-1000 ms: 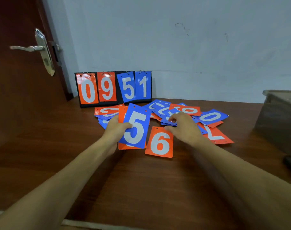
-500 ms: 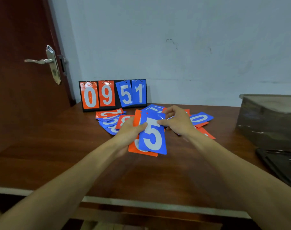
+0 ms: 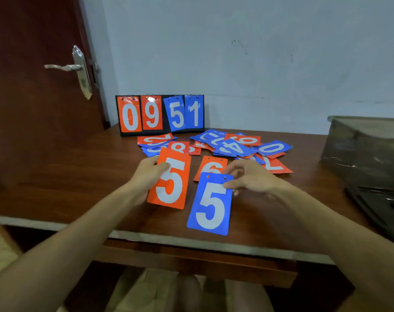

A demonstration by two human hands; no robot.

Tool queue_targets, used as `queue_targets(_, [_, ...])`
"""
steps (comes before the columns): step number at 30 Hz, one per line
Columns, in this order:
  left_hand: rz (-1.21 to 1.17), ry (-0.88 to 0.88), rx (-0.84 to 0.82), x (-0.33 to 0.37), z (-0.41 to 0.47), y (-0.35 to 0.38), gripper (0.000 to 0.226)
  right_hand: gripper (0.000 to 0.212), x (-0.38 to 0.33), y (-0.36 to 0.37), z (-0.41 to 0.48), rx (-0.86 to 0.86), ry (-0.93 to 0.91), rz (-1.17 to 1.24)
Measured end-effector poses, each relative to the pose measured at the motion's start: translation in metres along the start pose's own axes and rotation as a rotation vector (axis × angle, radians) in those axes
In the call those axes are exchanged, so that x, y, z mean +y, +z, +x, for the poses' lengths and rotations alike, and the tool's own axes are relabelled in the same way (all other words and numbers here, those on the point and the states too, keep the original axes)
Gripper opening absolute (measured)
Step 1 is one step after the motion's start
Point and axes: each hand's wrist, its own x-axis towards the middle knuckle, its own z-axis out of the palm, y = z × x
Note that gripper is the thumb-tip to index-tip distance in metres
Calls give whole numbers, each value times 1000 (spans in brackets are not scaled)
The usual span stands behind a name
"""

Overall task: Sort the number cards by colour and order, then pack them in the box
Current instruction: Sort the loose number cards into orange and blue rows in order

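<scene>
five in left hand: orange, white digit
five in right hand: blue, white digit
table: red-brown wood
wall: pale grey

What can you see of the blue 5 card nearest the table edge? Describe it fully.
The blue card is a glossy rectangle with a large white 5 and two small holes along its top. It sits slightly tilted near the front edge of the table. The right hand pinches its upper right side. Its top hides the bottom of the orange 6 card; the orange 5 card is to its left.
</scene>
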Motion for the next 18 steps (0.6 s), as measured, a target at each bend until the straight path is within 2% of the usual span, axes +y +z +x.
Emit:
queue_targets(4, [67, 47, 134, -10, 10, -39, 4, 25, -13, 42, 17, 0, -88, -207])
queue_targets(8, [61, 84, 175, -12, 19, -68, 4, 28, -27, 78, 41, 26, -174, -408])
queue_targets(16, [28, 107, 159, -4, 34, -95, 9, 33, -47, 117, 74, -81, -186, -463])
queue_targets(18, [15, 113, 127, -2, 33, -92, 9, 29, -50, 114, 76, -63, -196, -452])
